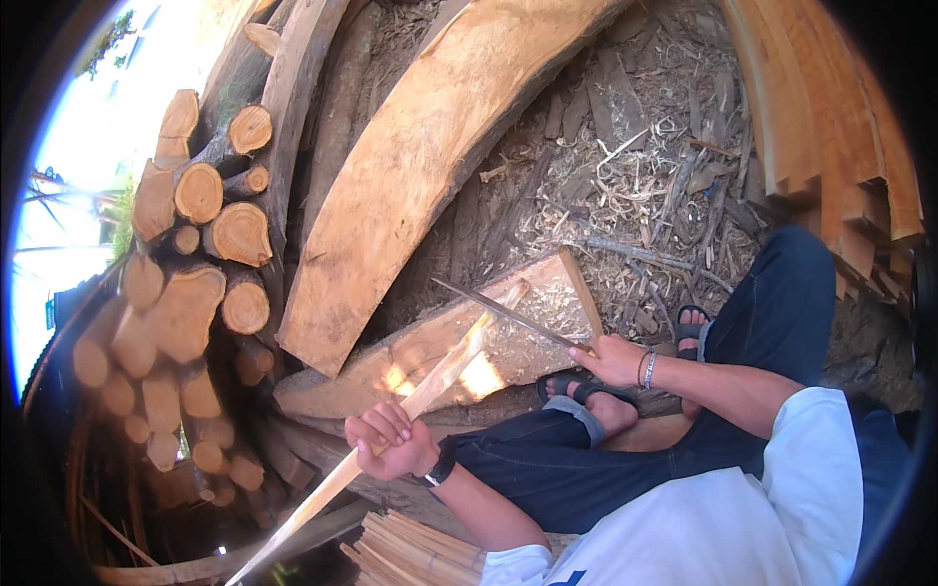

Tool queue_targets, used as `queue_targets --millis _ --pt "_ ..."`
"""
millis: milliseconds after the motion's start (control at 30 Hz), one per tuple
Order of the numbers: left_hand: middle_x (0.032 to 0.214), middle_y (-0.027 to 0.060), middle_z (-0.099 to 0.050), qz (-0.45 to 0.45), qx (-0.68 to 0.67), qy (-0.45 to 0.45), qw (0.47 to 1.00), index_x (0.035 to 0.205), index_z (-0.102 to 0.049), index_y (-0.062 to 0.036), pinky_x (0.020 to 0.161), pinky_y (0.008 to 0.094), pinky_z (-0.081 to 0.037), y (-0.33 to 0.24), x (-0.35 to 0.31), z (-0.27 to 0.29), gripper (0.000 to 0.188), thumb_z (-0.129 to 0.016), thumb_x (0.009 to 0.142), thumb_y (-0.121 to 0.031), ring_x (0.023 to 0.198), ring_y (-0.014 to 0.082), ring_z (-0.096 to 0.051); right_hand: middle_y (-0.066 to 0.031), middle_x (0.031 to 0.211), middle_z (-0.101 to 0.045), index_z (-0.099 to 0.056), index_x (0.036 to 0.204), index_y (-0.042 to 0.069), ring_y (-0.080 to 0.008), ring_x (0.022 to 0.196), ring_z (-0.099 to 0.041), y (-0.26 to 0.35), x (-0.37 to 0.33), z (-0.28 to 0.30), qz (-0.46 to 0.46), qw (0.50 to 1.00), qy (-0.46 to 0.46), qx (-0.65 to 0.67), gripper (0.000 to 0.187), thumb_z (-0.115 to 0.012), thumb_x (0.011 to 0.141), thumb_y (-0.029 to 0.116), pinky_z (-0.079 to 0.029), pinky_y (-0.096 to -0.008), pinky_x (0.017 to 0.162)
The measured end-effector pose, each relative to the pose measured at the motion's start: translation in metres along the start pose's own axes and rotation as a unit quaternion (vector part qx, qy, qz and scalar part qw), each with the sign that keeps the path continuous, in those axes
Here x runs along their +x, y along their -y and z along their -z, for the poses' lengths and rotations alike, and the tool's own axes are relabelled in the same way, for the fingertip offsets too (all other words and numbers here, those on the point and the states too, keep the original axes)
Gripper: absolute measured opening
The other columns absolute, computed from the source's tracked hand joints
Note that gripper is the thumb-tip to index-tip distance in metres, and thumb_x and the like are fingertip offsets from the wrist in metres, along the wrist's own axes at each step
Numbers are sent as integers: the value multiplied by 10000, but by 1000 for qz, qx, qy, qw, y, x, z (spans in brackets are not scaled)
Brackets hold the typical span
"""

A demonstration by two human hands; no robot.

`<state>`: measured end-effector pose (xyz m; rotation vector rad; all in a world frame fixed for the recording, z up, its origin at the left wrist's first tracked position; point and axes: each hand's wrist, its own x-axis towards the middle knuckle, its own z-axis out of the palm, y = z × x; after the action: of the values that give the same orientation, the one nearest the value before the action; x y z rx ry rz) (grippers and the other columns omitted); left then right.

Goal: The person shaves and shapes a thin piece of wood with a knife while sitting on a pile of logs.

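My left hand (391,439) is closed in a fist around a long pale wooden stick (454,363). The stick slants from the lower left up to the right, and its far end lies over a thick wooden block (547,303) strewn with fine shavings. In my right hand (612,361) is the handle of a long, narrow-bladed knife (498,307). Its dark blade points up and left, crossing the stick near the far end; I cannot tell whether the edge touches the wood.
A large curved plank (430,146) lies beyond the block. Stacked logs (200,192) stand at the left, and sawn boards (831,127) at the upper right. Shavings and bark (645,186) cover the ground. Thin cut sticks (415,552) are bundled by my left elbow. My sandalled foot (611,410) is beside the block.
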<state>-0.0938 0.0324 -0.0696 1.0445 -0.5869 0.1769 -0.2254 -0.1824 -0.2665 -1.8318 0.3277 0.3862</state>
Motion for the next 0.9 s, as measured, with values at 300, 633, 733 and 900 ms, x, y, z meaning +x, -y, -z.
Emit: queue_targets --millis 300,633,733,900 --pt "458 -18 -248 -55 74 -233 968 599 -286 -151 353 207 -180 3 2 -9 356 -353 929 -267 369 88 -230 -307 621 -581 -614 669 -109 -450 657 -623 -4 12 -4 -3 1000 2 0 762 -403 941 571 -494 -497 655" --pt "462 -18 -245 -64 95 -266 957 596 -276 -154 354 214 -172 5 2 -20 361 -351 930 -269 373 90 -227 -300 632 -592 -620 673 -103 -419 650 -636 -3 15 1 -17 1000 18 3 763 -404 937 579 -496 -485 649" --pt "463 -18 -241 -66 97 -268 956 597 -274 -154 353 216 -169 3 2 -14 359 -351 929 -267 374 92 -227 -312 665 -600 -627 690 -108 -426 684 -643 -1 9 -5 31 1000 1 2 777 -405 927 599 -501 -481 673" --pt "467 -17 -244 -60 105 -263 957 597 -278 -153 353 219 -165 5 1 -11 353 -353 925 -261 376 92 -223 -315 672 -602 -631 709 -117 -431 688 -643 -7 16 5 -38 999 11 -11 774 -410 928 592 -502 -480 678"
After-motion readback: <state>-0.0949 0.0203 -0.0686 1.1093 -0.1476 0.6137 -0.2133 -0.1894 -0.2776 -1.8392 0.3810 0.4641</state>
